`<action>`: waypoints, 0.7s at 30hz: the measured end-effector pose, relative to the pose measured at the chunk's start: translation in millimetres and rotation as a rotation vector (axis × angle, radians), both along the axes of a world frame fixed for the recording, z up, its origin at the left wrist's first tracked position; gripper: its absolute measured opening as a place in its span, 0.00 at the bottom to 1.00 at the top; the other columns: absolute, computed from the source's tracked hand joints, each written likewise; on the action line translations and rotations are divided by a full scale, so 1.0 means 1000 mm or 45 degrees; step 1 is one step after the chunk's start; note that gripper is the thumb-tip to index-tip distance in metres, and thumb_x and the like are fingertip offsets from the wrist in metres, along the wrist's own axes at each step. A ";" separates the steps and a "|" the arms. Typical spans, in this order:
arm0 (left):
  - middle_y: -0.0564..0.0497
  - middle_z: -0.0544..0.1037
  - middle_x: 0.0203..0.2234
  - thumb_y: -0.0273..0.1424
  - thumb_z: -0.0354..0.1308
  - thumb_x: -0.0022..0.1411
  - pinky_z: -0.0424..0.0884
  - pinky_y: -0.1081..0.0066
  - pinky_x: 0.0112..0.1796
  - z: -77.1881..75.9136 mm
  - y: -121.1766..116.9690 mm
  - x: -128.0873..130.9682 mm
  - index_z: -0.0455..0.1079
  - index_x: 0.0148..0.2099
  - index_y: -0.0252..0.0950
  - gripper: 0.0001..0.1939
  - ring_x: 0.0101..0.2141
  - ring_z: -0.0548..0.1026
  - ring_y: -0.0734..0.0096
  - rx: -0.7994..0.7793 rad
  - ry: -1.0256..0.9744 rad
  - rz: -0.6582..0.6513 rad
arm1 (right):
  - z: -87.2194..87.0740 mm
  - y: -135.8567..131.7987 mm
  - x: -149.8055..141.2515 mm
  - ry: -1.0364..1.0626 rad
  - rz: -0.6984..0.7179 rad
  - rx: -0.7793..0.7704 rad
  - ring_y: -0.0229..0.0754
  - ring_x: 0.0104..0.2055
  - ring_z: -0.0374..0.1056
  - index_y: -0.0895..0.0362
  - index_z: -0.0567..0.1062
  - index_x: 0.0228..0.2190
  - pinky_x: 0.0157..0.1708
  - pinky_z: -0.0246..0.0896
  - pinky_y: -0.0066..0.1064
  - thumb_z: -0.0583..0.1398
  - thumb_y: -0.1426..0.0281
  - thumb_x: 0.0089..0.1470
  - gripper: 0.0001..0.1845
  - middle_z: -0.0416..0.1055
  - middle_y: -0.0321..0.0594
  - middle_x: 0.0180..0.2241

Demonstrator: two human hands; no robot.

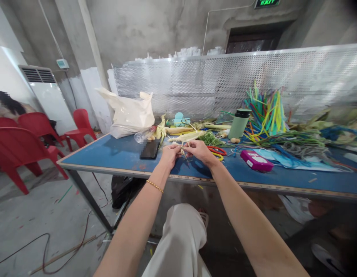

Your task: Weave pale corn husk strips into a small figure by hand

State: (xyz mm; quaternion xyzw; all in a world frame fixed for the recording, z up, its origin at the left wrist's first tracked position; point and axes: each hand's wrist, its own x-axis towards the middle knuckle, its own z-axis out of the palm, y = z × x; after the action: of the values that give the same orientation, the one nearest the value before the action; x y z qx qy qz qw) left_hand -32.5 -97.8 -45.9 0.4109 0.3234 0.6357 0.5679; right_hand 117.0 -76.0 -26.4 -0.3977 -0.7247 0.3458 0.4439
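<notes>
My left hand (171,151) and my right hand (199,148) meet above the front part of the blue table, fingertips pinched close together. Between them is a small pale piece of dried corn husk (183,151), gripped from both sides; its exact shape is partly hidden by the fingers. Just behind the hands lie longer pale corn husks (190,136) and a bunch of green strands (210,139). A dark phone (150,149) lies left of my left hand. Scissors with red and yellow handles (218,151) rest right beside my right hand.
A white plastic bag (131,115) stands at the back left. Rightward are a green tumbler (238,125), a purple box (256,160), blue face masks (294,158) and a heap of coloured strips (266,111). A perforated metal panel (178,82) borders the table (109,157); red chairs (25,146) stand left.
</notes>
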 end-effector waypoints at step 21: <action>0.48 0.76 0.21 0.33 0.73 0.47 0.62 0.73 0.23 -0.003 0.003 0.003 0.71 0.24 0.32 0.14 0.21 0.73 0.72 0.083 0.271 0.000 | 0.005 -0.003 -0.002 -0.076 -0.063 0.180 0.38 0.22 0.66 0.56 0.74 0.23 0.25 0.60 0.29 0.61 0.62 0.48 0.11 0.70 0.34 0.19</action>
State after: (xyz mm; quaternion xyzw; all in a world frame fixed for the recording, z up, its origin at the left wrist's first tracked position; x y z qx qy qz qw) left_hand -29.8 -94.4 -48.5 0.4945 0.3612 0.5984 0.5166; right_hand 115.2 -79.4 -21.1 -0.3933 -0.7501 0.2707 0.4576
